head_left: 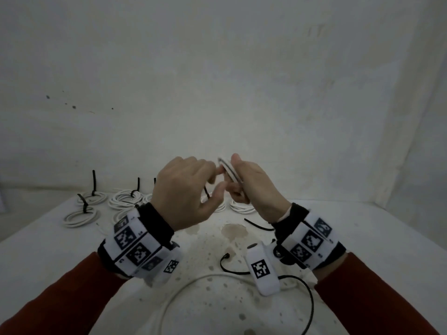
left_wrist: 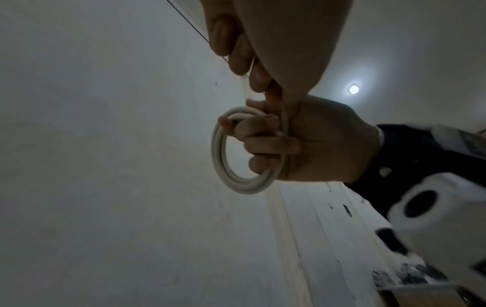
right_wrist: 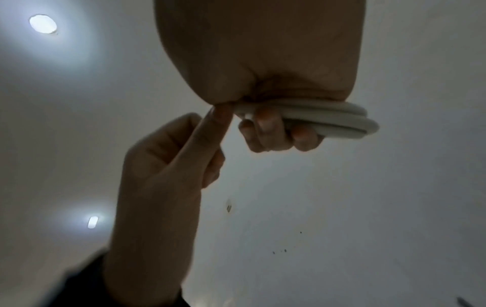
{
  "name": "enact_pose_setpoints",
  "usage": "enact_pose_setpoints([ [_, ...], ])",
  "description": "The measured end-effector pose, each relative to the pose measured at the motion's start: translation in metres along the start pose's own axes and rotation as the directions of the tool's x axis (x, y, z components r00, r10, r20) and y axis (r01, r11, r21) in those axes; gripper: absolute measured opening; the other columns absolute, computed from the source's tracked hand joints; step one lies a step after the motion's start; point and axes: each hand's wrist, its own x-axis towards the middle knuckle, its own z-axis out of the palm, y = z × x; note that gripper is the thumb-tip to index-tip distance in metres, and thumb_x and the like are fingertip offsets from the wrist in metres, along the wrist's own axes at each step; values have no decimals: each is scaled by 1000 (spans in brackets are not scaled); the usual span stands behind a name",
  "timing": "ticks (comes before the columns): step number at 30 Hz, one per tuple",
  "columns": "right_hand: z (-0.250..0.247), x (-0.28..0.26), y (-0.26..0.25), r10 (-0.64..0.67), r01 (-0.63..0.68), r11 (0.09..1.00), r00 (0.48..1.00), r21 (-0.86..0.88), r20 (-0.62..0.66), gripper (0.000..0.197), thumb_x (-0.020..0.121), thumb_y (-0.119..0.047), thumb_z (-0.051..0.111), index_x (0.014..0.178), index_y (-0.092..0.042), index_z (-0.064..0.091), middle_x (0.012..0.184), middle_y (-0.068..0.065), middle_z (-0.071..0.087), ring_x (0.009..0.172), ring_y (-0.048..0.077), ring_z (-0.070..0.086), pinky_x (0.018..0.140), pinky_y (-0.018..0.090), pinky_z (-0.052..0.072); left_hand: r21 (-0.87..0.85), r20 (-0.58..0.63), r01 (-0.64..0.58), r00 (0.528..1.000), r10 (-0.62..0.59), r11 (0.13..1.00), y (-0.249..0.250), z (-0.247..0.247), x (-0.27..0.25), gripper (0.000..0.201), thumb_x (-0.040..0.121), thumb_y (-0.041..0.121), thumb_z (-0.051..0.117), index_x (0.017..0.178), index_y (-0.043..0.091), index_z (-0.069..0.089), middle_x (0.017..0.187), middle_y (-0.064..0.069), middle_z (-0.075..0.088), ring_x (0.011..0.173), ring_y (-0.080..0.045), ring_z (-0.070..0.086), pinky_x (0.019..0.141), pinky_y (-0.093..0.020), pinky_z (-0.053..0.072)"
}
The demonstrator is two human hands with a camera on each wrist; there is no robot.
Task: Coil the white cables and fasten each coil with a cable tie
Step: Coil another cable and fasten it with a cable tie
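Lying nearest on stained table (head_left: pixel 72 240): loose white cable (head_left: pixel 193 280), black cable tie (head_left: pixel 257 226) beyond. Held above table: white coil (left_wrist: pixel 231 178), right hand (head_left: pixel 254 187) fingers curled round it; left hand (head_left: pixel 186 189) forefinger touching coil edge, remaining fingers loosely curled. Farthest, by wall: finished coils (head_left: pixel 125 199) with black ties.
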Motion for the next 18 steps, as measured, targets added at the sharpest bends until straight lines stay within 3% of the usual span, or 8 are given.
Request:
enact_pose_setpoints([
  [3, -10, -4, -1, 84, -91, 993, 992, 70, 91, 54, 104, -38, 28, 81, 0, 59, 40, -5, 33, 33, 7, 24, 38, 17, 16, -119, 14, 175, 984, -175, 977, -12, -3, 0, 27, 89, 28, 48, 89, 4, 61, 84, -5, 60, 76, -21, 50, 69, -37, 42],
  [5, -14, -5, 0, 111, -113, 993, 990, 20, 90, 59, 102, -43, 29, 72, -2, 59, 38, -3, 33, 33, 10, 23, 39, 19, 16, -251, 166, 279, 956, -243, 927, -15, 0, -1, 38, 91, 36, 47, 112, 7, 57, 106, 3, 61, 96, -16, 52, 86, -37, 42],
  [7, -16, -6, 1, 108, -104, 993, 993, -59, 57, 63, 101, -47, 30, 64, -6, 60, 39, -1, 32, 35, 13, 23, 41, 20, 17, -380, 385, 420, 882, -272, 824, -13, 6, -3, 51, 89, 48, 46, 127, 14, 49, 113, 11, 59, 108, -10, 53, 95, -31, 40],
  [9, -17, -5, 1, 96, -97, 988, 995, -122, -8, 64, 101, -49, 32, 61, -6, 59, 39, 0, 36, 35, 14, 25, 40, 20, 19, -415, 532, 537, 798, -282, 735, -9, 13, -6, 48, 90, 50, 50, 127, 19, 48, 110, 11, 61, 105, -3, 55, 91, -24, 43],
  [10, -17, -5, 2, 93, -99, 985, 994, -144, -53, 64, 101, -48, 34, 60, -5, 58, 40, 1, 37, 34, 14, 27, 39, 19, 20, -420, 564, 559, 778, -277, 715, -6, 16, -7, 41, 91, 45, 53, 123, 20, 50, 107, 9, 62, 101, -2, 56, 88, -23, 44],
  [13, -14, -4, 6, 58, -100, 976, 977, -194, -207, 60, 101, -46, 36, 61, -5, 54, 42, 4, 42, 30, 14, 33, 35, 17, 25, -476, 596, 616, 751, -286, 627, 7, 23, -8, 21, 94, 31, 52, 114, 25, 50, 92, 6, 64, 83, -4, 59, 74, -18, 46],
  [16, -11, 0, 13, -8, -80, 969, 936, -235, -351, 44, 101, -44, 35, 74, -12, 48, 53, 0, 48, 33, 10, 38, 39, 22, 29, -541, 624, 723, 688, -371, 430, 19, 27, -9, 21, 94, 25, 52, 114, 25, 45, 78, 0, 60, 65, -9, 59, 66, -24, 49],
  [18, -10, 0, 16, 8, -91, 978, 914, -187, -405, 35, 101, -44, 34, 84, -15, 41, 66, 2, 49, 36, 10, 38, 37, 22, 29, -565, 611, 718, 695, -380, 407, 24, 29, -12, 26, 93, 28, 52, 116, 25, 42, 74, -3, 55, 58, -11, 56, 61, -28, 50],
])
